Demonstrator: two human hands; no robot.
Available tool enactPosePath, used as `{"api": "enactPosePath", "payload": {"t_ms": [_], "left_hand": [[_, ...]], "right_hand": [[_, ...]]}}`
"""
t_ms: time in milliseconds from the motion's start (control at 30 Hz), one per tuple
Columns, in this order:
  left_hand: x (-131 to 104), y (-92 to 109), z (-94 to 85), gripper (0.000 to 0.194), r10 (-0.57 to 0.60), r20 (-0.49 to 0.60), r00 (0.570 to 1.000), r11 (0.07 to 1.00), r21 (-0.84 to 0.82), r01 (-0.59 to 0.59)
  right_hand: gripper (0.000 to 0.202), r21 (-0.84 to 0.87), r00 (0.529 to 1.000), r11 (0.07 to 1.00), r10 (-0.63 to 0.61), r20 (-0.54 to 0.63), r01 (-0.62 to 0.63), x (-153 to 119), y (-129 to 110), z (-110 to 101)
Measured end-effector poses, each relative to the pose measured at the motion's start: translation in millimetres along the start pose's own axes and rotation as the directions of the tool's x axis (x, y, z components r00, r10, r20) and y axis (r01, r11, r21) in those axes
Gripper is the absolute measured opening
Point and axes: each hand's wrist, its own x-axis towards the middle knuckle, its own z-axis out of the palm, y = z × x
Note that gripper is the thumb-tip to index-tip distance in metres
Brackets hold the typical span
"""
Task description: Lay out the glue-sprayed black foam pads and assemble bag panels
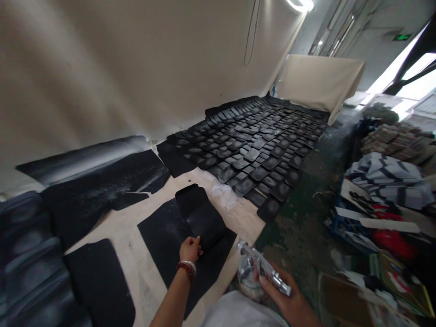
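Note:
My left hand point(190, 250), with bracelets at the wrist, pinches the near edge of a black panel point(200, 213) that has rounded corners. This panel rests on a larger black sheet point(163, 240) laid over the pale surface point(126, 245). In my right hand point(277, 288) is a silver spray gun point(264, 265), its nozzle pointing up and left, away from me. A clear round cup point(248, 274) hangs under the gun, beside the near edge of the pale surface.
Rows of overlapping black pieces point(252, 145) stretch into the distance. More black pieces point(98, 281) lie at the left. A beige curtain point(119, 68) hangs behind. Cloth piles point(388, 177) and a cardboard box point(344, 299) stand at the right.

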Motion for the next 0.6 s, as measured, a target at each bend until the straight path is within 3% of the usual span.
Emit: {"api": "enactPosePath", "payload": {"t_ms": [167, 300, 467, 600], "left_hand": [[7.1, -8.8, 4.9, 0.031, 0.034, -0.069, 0.997, 0.997, 0.068, -0.029], [12.1, -5.9, 7.0, 0.028, 0.047, -0.107, 0.993, 0.981, 0.194, -0.026], [14.3, 0.3, 2.9, 0.022, 0.034, -0.135, 0.99, 0.98, 0.201, -0.006], [7.3, 3.0, -3.6, 0.022, 0.031, -0.123, 0.992, 0.985, 0.17, -0.01]], "right_hand": [[0.046, 0.01, 0.999, 1.0, 0.025, -0.023, -0.024, 7.4, 7.3, 5.6], [0.051, -0.007, 0.999, 0.999, 0.048, 0.027, -0.047, 15.4, 13.5, 6.8], [0.053, -0.055, 0.999, 0.997, 0.051, 0.019, -0.05, 15.2, 14.3, 11.9], [0.059, 0.017, 0.994, 0.999, 0.051, -0.101, -0.05, 12.1, 8.1, 27.5]]}}
